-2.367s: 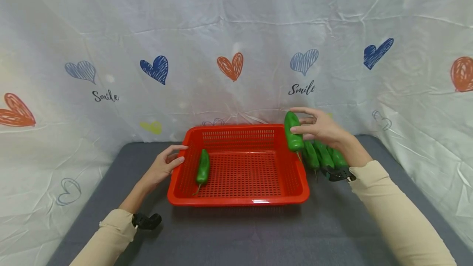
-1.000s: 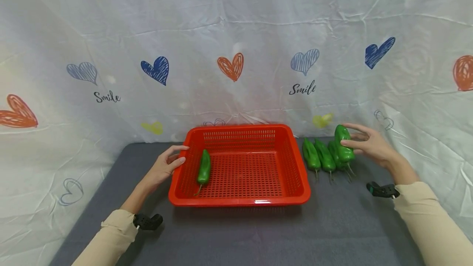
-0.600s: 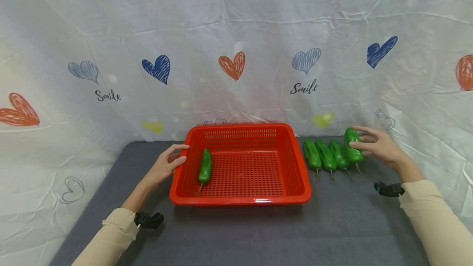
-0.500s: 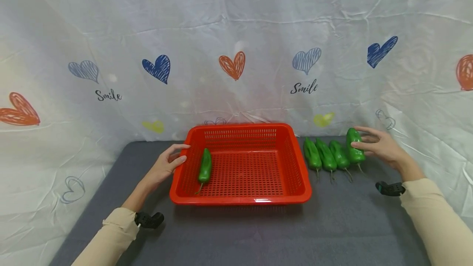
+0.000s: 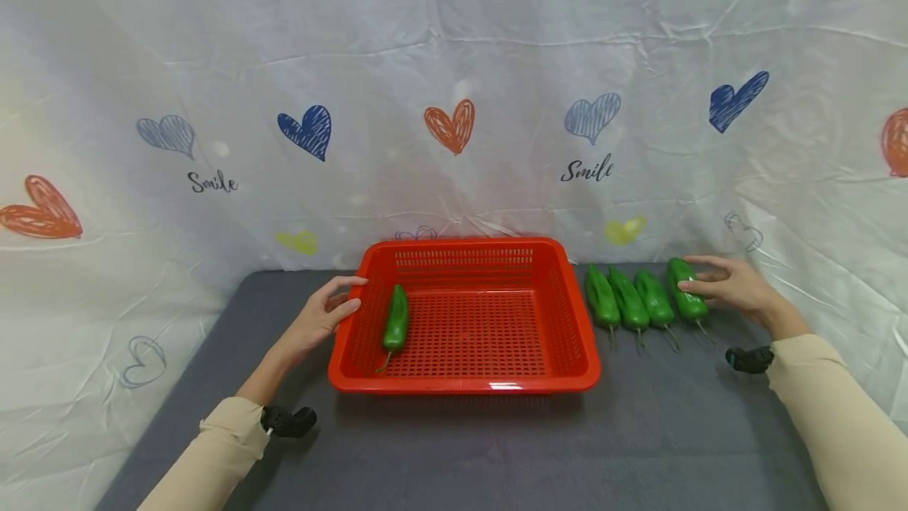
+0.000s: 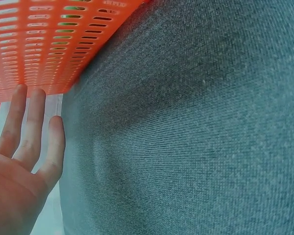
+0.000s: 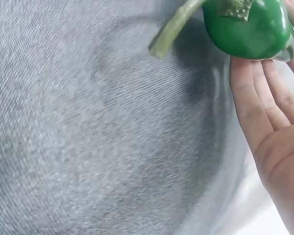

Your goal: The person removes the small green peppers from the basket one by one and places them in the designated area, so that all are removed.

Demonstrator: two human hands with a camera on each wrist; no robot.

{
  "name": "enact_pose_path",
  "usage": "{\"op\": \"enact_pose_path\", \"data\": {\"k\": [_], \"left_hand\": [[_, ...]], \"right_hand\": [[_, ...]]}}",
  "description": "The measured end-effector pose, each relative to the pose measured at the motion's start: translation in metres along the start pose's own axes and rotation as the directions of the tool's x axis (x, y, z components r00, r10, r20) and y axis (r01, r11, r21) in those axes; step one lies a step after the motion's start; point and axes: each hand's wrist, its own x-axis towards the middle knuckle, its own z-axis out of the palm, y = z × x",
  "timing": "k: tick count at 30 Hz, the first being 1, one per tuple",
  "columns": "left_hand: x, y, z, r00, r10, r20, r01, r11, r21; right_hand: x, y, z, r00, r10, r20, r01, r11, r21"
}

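A red plastic basket [image 5: 464, 386] stands mid-table with a single green pepper [image 5: 396, 320] in it, along its left side. My left hand [image 5: 328, 309] touches the basket's left rim with thumb and index finger; in the left wrist view its other fingers extend beside the slotted wall. To the right of the basket, my right hand [image 5: 734, 288] holds a green pepper [image 5: 685, 290] between thumb and fingers, its tip pointing to the back. The right wrist view shows this pepper's stem end [image 7: 247, 29] low over the grey cloth, the fingers along its side.
Three more green peppers [image 5: 629, 300] lie side by side between the basket and the held one, stems toward me. Grey cloth [image 5: 454, 456] covers the table. A white curtain [image 5: 496, 46] printed with hearts hangs right behind it.
My right hand has carried its pepper right from above the basket's right rim, past the other peppers, and lowered it to the row's right end. The left hand stays at the rim.
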Motion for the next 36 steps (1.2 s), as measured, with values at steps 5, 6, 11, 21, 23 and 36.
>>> {"op": "enact_pose_path", "data": {"k": [5, 6, 11, 21, 23, 36], "left_hand": [[0.001, 0.001, 0.001, 1.000, -0.002, 0.005, 0.002, 1.000, -0.012], [0.001, 0.001, 0.001, 1.000, -0.003, 0.007, 0.003, 1.000, -0.015], [0.001, 0.002, 0.001, 1.000, -0.006, 0.009, 0.006, 1.000, -0.017], [0.001, 0.001, 0.001, 1.000, -0.003, 0.005, 0.003, 1.000, -0.018], [0.001, 0.000, 0.001, 1.000, -0.004, 0.003, 0.004, 1.000, -0.013], [0.002, -0.002, 0.000, 1.000, -0.004, -0.004, 0.004, 1.000, 0.012]], "right_hand": [[0.001, 0.008, 0.002, 1.000, 0.031, -0.006, -0.031, 1.000, -0.006], [0.001, 0.009, 0.003, 0.999, 0.036, -0.009, -0.036, 0.999, -0.009], [0.001, 0.010, 0.006, 0.998, 0.050, -0.027, -0.050, 0.998, -0.024], [0.002, 0.013, 0.004, 1.000, 0.029, -0.007, -0.029, 1.000, 0.011], [0.000, 0.011, 0.003, 1.000, 0.017, 0.001, -0.017, 1.000, 0.012], [-0.015, -0.004, 0.004, 0.995, -0.050, -0.086, 0.043, 0.996, -0.079]]}}
